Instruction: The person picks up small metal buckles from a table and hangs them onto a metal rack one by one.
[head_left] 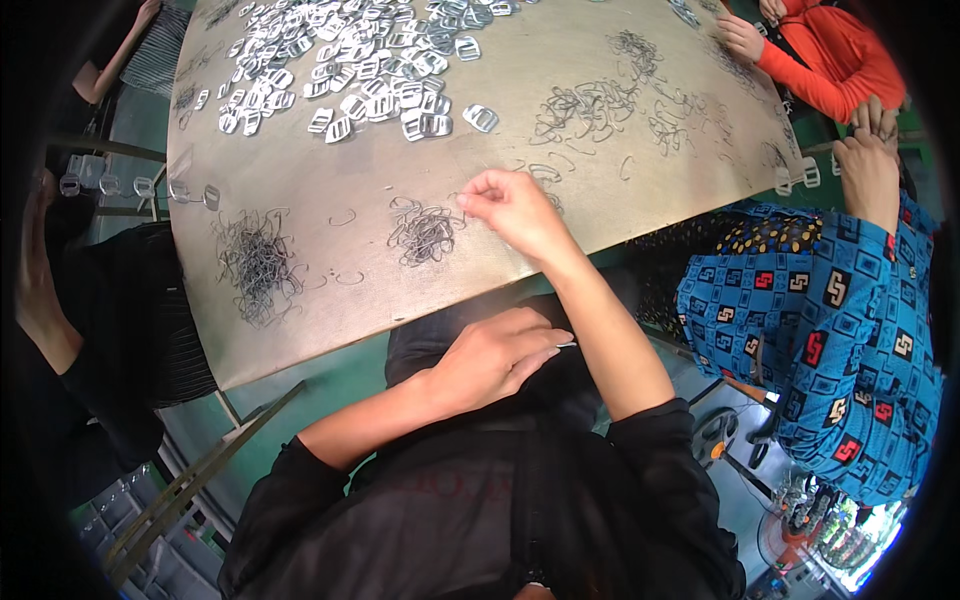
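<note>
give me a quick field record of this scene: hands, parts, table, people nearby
right hand: right hand reaches over the table, fingertips pinched at a small pile of thin bent wire clips
left hand: left hand curled in the lap, below the table edge
table: worn tan board table
other parts: heap of shiny silver metal buckles; larger tangled wire pile
people: orange sleeve; blue patterned garment

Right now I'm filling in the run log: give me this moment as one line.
right hand: fingertips pinching at wire clip pile on table | left hand: at lap, below table edge, contents unclear | metal buckles: heaped at far side
</note>
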